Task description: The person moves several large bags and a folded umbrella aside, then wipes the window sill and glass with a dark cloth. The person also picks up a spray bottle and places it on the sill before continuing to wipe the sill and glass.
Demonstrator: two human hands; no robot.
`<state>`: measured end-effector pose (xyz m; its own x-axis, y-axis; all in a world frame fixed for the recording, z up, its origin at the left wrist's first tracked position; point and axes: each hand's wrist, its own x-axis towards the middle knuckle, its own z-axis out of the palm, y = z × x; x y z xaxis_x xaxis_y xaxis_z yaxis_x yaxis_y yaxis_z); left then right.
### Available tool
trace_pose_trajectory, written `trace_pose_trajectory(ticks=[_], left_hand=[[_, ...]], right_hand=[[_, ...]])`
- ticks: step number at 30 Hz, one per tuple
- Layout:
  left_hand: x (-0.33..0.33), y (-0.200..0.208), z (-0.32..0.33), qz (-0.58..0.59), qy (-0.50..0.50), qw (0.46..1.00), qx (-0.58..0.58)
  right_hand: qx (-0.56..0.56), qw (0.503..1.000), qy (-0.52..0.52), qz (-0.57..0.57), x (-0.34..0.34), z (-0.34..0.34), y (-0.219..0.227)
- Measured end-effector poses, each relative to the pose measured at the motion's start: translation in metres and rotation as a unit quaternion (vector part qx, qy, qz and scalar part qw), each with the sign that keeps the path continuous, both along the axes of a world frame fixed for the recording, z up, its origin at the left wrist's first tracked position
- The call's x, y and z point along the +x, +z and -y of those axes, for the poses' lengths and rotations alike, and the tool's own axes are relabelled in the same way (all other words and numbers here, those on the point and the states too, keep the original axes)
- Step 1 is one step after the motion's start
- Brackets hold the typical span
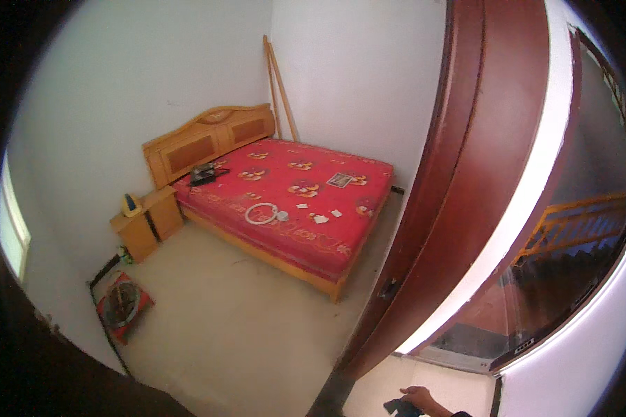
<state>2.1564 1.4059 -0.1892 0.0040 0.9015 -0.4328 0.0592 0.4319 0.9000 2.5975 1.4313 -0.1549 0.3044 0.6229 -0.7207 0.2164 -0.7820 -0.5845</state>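
Observation:
My right hand (419, 399) shows at the lower edge, right of the middle, with its forearm coming in from the lower right. Its fingers are closed on a small dark object (402, 408), whose kind I cannot make out. Beside the hand is the pale floor (368, 389) at the doorway. My left hand is out of sight. Beyond the brown door frame (459, 174) stands a wooden bed (257, 244) with a red patterned mattress (271, 184). On it lie a white ring (249, 217), a small framed picture (340, 181), a dark bag-like item (203, 174) and several white scraps.
Two wooden bedside cabinets (138, 236) stand left of the bed, a yellow object (130, 204) on top. A red stand with a round basin-like item (123, 306) is by the left wall. Long wooden poles (282, 90) lean in the corner. A glazed opening (570, 229) is at right.

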Motion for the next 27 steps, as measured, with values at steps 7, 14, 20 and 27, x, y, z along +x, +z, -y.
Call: trace_pose_trajectory(ticks=[7,14,20,27], left_hand=[[0.056,0.011,-0.072,-0.126,-0.068,0.989,-0.027],[0.167,0.089,-0.223,0.146,-0.057,0.987,0.039],[0.237,0.069,-0.354,0.110,-0.274,0.934,0.201],[0.365,0.266,-0.458,0.260,-0.399,0.812,0.337]], right_hand=[[0.178,0.896,0.378,0.148,0.013,-0.080,-0.057],[0.258,0.881,0.382,0.108,0.006,-0.151,0.022],[0.431,0.752,0.405,0.291,0.019,-0.130,-0.002],[0.463,0.790,0.235,0.326,-0.009,-0.133,-0.009]])
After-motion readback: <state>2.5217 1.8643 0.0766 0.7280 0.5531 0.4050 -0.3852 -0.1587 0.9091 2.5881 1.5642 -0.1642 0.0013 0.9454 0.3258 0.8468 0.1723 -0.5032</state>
